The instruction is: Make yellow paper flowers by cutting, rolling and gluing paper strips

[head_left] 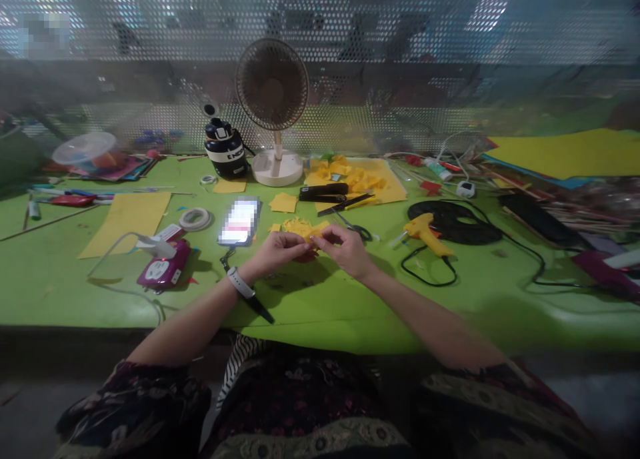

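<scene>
Both hands meet over the middle of the green table, with fingertips pinched together. A small piece of yellow paper (320,230) sits between the fingers of my right hand (347,249). My left hand (280,251) is closed at the same piece, thumb and forefinger touching it. Just behind the fingers lies a heap of thin yellow paper shreds (296,224), partly hidden by the hands. Scissors (359,228) rest behind my right hand. A lit phone (240,221) lies beyond my left wrist, near a stack of yellow paper pieces (283,203).
A yellow glue gun (425,233) with its black cord lies to the right. At the back stand a fan (277,169) and a dark bottle (227,155), near a black stapler (323,192). On the left are a tape roll (195,219) and a purple power socket (164,267).
</scene>
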`<state>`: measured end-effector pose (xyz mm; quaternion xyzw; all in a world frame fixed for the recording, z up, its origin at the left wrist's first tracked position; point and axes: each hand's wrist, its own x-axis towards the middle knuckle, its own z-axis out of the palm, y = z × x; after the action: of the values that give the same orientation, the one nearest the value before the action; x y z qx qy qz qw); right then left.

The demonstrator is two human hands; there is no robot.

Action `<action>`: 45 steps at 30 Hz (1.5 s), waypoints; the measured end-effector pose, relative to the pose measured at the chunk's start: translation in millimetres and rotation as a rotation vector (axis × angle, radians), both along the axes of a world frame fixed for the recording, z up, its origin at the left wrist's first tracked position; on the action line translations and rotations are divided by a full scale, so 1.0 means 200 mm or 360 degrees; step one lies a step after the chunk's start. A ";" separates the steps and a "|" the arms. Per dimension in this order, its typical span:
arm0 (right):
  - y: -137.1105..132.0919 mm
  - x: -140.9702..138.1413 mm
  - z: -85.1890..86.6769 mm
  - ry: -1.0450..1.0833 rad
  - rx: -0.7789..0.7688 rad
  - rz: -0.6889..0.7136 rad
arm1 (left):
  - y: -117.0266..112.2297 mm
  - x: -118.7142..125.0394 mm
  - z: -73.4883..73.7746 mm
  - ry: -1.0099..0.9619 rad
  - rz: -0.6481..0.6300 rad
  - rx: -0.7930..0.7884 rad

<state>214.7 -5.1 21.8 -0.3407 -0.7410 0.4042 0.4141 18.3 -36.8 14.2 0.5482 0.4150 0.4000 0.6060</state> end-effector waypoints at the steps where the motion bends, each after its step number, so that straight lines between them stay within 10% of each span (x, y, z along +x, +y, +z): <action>1: 0.00 0.00 0.00 0.0000 -0.0002 0.0004 | 0.00 0.00 0.00 0.0005 -0.0003 0.0001; 15: 0.03 -0.01 0.00 0.0191 -0.0447 0.0067 | 0.01 -0.01 -0.01 0.0035 0.0001 0.0008; 45: 0.04 0.00 -0.03 -0.0065 -0.0358 0.0127 | 0.02 -0.01 0.00 -0.0039 -0.0073 -0.0182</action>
<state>214.0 2.4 16.3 -0.3634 -0.7123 0.4938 0.3417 15.8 -33.8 13.6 0.5172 0.4170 0.3684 0.6503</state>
